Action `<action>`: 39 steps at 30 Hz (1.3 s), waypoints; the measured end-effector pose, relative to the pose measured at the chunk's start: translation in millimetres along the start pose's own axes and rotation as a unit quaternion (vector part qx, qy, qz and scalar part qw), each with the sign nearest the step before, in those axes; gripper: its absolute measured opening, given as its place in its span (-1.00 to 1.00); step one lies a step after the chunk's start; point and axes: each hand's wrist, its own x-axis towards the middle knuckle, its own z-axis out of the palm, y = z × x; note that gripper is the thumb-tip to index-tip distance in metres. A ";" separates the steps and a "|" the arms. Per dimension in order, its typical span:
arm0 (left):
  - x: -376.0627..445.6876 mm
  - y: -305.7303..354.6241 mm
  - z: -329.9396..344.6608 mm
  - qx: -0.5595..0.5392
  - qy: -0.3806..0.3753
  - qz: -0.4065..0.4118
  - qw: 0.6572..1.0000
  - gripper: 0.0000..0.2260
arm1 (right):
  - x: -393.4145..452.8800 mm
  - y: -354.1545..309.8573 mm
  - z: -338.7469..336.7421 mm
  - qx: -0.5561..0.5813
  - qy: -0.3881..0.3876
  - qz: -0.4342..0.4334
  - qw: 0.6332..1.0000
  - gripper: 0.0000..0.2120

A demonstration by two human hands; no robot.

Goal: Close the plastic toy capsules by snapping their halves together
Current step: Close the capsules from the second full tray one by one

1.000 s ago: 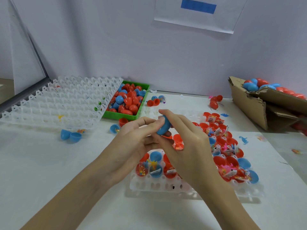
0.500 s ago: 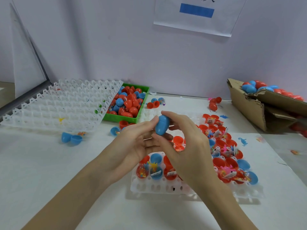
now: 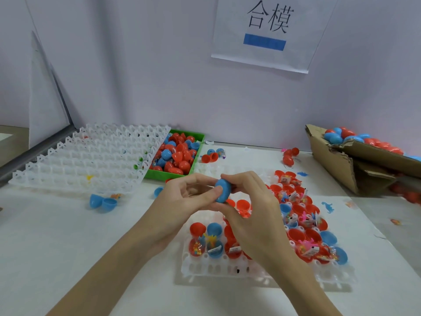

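A blue egg-shaped capsule (image 3: pixel 222 190) is held above the table between both hands. My left hand (image 3: pixel 182 201) pinches it from the left with thumb and fingers. My right hand (image 3: pixel 252 208) grips it from the right and from below. Under the hands lies a white plastic tray (image 3: pixel 227 267) with several open red and blue capsule halves (image 3: pixel 214 229), many holding small toys. Part of the tray is hidden by my right hand and arm.
An empty white grid tray (image 3: pixel 91 158) lies at the back left, beside a green bin (image 3: pixel 198 137) of red and blue halves. A torn cardboard box (image 3: pixel 355 169) with closed capsules stands at the right. An open blue capsule (image 3: pixel 102 202) and small toys lie loose on the table.
The blue capsule has turned in my fingers and now lies more tilted between both hands. The hands stay over the tray. The camera has tipped up slightly.
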 end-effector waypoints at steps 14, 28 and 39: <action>1.0 1.4 -0.5 -0.104 -0.010 -0.022 0.994 -0.59 | 1.6 11.4 -0.1 -0.057 -0.035 -0.044 0.997 -0.36; 1.7 -2.3 7.5 0.063 0.078 0.080 0.992 -0.71 | 1.7 8.5 -0.1 -0.052 -0.022 -0.006 0.998 -0.51; 10.1 -9.5 -9.1 0.050 0.205 0.073 0.975 -0.77 | 74.1 5.7 23.5 0.085 -0.121 0.228 0.962 -0.71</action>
